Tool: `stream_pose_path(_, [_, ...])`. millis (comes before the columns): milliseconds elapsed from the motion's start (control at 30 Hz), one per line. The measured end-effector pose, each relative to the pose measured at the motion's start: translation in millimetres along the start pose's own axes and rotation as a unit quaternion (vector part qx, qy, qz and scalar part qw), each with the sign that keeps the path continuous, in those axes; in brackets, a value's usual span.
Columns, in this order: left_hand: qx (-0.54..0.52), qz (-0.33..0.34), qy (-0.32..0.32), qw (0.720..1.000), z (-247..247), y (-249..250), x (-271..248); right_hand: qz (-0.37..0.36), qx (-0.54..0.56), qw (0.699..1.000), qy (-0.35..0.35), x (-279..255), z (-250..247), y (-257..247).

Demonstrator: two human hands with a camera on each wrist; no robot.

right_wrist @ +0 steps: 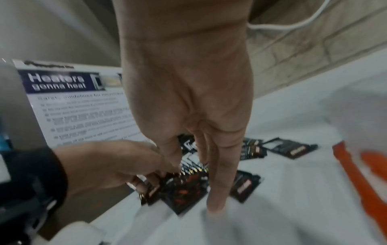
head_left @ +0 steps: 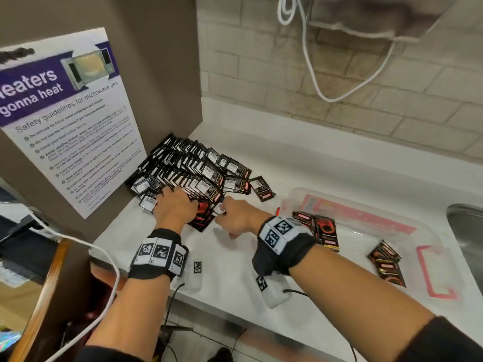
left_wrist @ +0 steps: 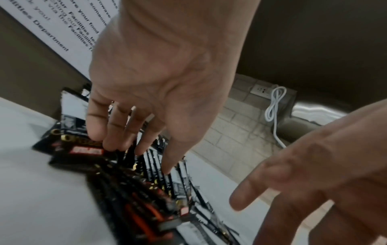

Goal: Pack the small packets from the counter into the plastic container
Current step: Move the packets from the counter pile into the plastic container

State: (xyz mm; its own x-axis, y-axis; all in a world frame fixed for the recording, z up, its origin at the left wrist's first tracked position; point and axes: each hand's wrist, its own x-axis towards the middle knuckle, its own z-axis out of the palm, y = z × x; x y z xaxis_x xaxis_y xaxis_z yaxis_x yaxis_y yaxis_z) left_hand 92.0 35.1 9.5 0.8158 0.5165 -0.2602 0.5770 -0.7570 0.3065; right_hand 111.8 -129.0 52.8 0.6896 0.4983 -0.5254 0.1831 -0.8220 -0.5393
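Packets [head_left: 190, 168] heaped on the white worktop [head_left: 235, 259], both hands at the near edge of the heap.

Left of the heap, a microwave safety poster [head_left: 65, 113] hangs on the brown panel. Left hand [head_left: 173, 206] rests on the heap's near edge with fingers [left_wrist: 114, 132] bent down among the packets; whether it grips any I cannot tell. Right hand [head_left: 235, 216] is just right of it, fingers straight and relaxed, the tips at the heap's edge. Right of the heap lies the plastic container [head_left: 392, 226], with a few packets inside, and beyond it a steel sink [head_left: 467, 231].
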Motion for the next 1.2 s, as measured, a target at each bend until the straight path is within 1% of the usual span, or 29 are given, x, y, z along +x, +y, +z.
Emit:
stream_pose_path(67, [0.0, -0.003, -0.017, 1.0, 4, -5, 0, 0.014, 0.008, 1.0, -0.004, 14, 13, -1])
stream_pose_path(200, [-0.01, -0.002, -0.044, 0.999, 7, -11, 3, 0.01, 0.008, 0.999, 0.044, 32, 28, -3])
stream_pose_path(367, [0.01, 0.019, -0.076, 0.997, 5, -9, 7, 0.033, 0.1, 0.993, 0.053, 46, 37, -8])
stream_pose_path(467, [-0.014, 0.041, -0.093, 0.995, 4, -8, 10, 0.051, 0.138, 0.986, 0.076, 50, 42, -9])
stream_pose_path(533, [-0.043, 0.045, -0.109, 0.992, 2, -8, 10, 0.055, 0.128, 0.985, 0.1, 51, 43, -7])
stream_pose_path(600, [-0.069, 0.042, -0.125, 0.989, 0, -8, 9, 0.044, 0.116, 0.985, 0.118, 53, 44, -3])
stream_pose_path(733, [-0.137, 0.053, -0.138, 0.979, 2, -9, 7, 0.027, 0.106, 0.986, 0.128, 50, 47, 5])
stream_pose_path(800, [-0.189, 0.075, -0.141, 0.969, 5, -9, 6, 0.011, 0.096, 0.985, 0.145, 47, 50, 7])
stream_pose_path(867, [-0.231, 0.104, -0.138, 0.958, 7, -8, 5, -0.025, 0.073, 0.982, 0.174, 45, 51, 10])
stream_pose_path(933, [-0.253, 0.14, -0.131, 0.948, 9, -7, 5, -0.06, 0.037, 0.976, 0.205, 43, 49, 11])
stream_pose_path(1000, [-0.269, 0.175, -0.138, 0.937, 10, -8, 4, -0.079, -0.007, 0.971, 0.226, 41, 46, 13])
stream_pose_path(1067, [-0.245, 0.209, -0.154, 0.934, 15, -8, 3, -0.079, -0.045, 0.97, 0.225, 39, 45, 16])
stream_pose_path(1100, [-0.208, 0.223, -0.154, 0.94, 20, -9, 2, -0.073, -0.059, 0.972, 0.216, 38, 46, 18])
stream_pose_path(1167, [-0.13, 0.24, -0.128, 0.953, 28, -12, 0, -0.06, -0.074, 0.979, 0.181, 36, 51, 23])
stream_pose_path(1200, [-0.116, 0.244, -0.113, 0.956, 32, -14, -2, -0.057, -0.075, 0.982, 0.165, 35, 53, 24])
